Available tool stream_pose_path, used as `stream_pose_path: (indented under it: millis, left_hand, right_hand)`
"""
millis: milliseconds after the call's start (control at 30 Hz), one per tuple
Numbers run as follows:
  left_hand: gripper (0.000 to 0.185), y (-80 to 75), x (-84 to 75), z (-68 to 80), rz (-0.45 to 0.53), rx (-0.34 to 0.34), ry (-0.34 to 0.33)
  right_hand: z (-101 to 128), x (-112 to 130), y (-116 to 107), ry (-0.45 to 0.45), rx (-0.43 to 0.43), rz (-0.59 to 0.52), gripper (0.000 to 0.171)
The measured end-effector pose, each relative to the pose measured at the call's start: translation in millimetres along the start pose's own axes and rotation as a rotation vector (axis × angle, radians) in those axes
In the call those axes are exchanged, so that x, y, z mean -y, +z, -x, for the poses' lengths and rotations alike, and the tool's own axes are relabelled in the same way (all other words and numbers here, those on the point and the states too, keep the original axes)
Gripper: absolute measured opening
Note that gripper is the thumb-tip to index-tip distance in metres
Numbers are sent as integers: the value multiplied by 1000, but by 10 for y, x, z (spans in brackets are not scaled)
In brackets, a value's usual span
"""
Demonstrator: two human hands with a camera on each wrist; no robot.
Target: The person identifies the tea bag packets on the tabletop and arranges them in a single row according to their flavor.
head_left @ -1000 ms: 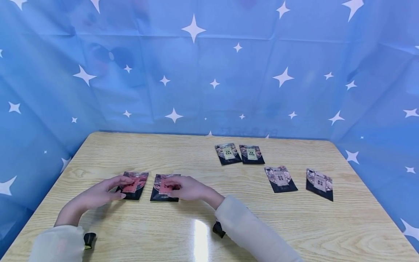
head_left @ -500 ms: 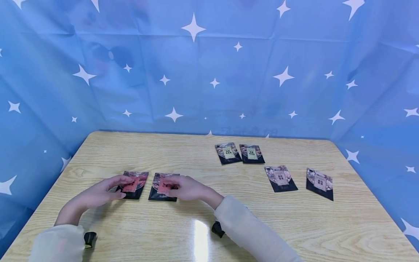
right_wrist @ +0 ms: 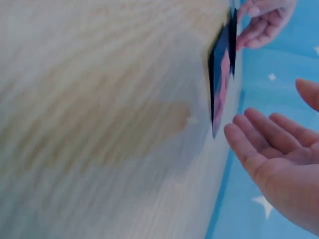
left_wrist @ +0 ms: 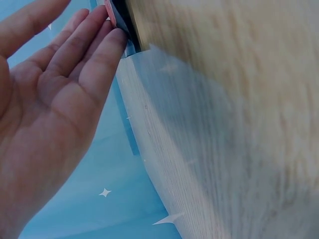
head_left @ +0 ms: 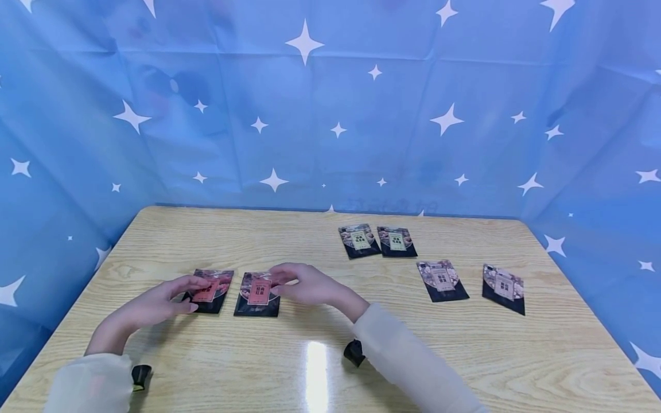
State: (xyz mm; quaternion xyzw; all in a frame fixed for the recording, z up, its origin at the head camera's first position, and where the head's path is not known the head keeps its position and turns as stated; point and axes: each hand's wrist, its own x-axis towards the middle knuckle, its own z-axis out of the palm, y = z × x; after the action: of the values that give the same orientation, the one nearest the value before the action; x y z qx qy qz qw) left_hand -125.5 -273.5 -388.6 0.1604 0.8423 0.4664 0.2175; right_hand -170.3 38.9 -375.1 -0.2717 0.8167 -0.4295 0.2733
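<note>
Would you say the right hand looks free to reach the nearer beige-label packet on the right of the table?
Probably yes: the right hand is open and holds nothing, and only bare table lies between it and the beige-label packet.

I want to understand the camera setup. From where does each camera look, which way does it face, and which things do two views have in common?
Head: sits on the person's head, faces forward and down over the wooden table; shows both sleeves, left hand and right hand.
Left wrist: sits at the left wrist, faces along the palm; shows the left hand's fingers touching the left red packet.
Right wrist: sits at the right wrist, faces across the table; shows the right hand's fingers just off the right red packet.
Shared: head and right wrist views both show both red packets and both hands.
</note>
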Motion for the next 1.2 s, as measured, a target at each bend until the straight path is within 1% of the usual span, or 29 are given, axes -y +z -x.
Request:
stream_pose_path:
  millis: [200,333,433,667,800,967,1067,1200]
  left_hand:
    - [49,2,-13,1,4,2,0]
    - [50,0,-10,1,11,6,1]
    - [50,-2,0,-1,8,6,5]
    - [49,2,13,-6,9,1,5]
    - [48,7,11,-6,13,2,5]
    - [48,11,12,-7,7,-2,5]
    - [49,13,11,-7,3,-4,0]
    - [49,12,12,-5,0,-7,-9]
  right_hand:
    - [95,-56,-215,-16,-30,8,44]
    - [170,-110,-383,-30,-39,-15,43]
    - [219,-165,-508,-22,-49,-28,43]
    - [373,-279,-771,13,-98,-6,44]
    - [507,-366,-912,37,-121,-9,46]
    - [724,-507,-1086,46,-122,10,49]
    - [863,-610,-1182,83,-129,10,51]
    - [1041,-772,-1307,131,-152,-22,52]
